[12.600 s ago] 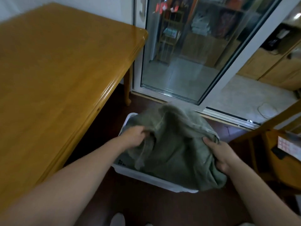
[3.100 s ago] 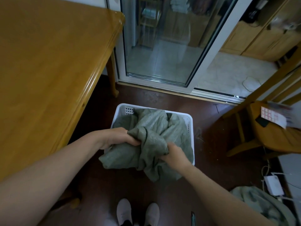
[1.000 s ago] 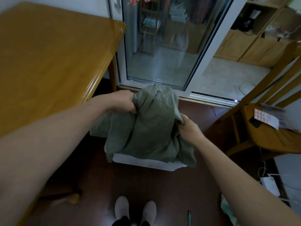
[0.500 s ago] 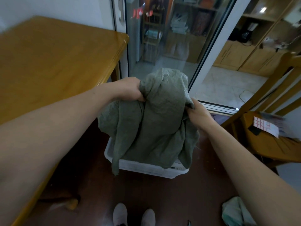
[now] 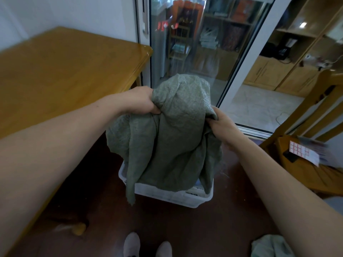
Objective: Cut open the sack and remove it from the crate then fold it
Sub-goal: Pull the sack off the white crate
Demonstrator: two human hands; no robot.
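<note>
A grey-green woven sack [image 5: 172, 138] hangs crumpled in the air above a white plastic crate [image 5: 172, 196] that stands on the dark floor. My left hand [image 5: 141, 102] grips the sack's upper left edge. My right hand [image 5: 221, 123] is closed on its upper right edge. The sack's lower folds drape down over the crate's near rim and hide most of the crate's inside. One long corner of the sack dangles in front of the crate's left side.
A wooden table [image 5: 61, 75] stands close on the left, its foot [image 5: 78, 229] on the floor. A glass sliding door [image 5: 200, 43] is ahead. A wooden chair [image 5: 313, 154] with papers is at right. Another green cloth [image 5: 272, 246] lies bottom right. My feet [image 5: 146, 246] are below.
Both hands have lifted the sack up from the crate, from lying bunched inside it to hanging above it. In the last half second it barely rose further.
</note>
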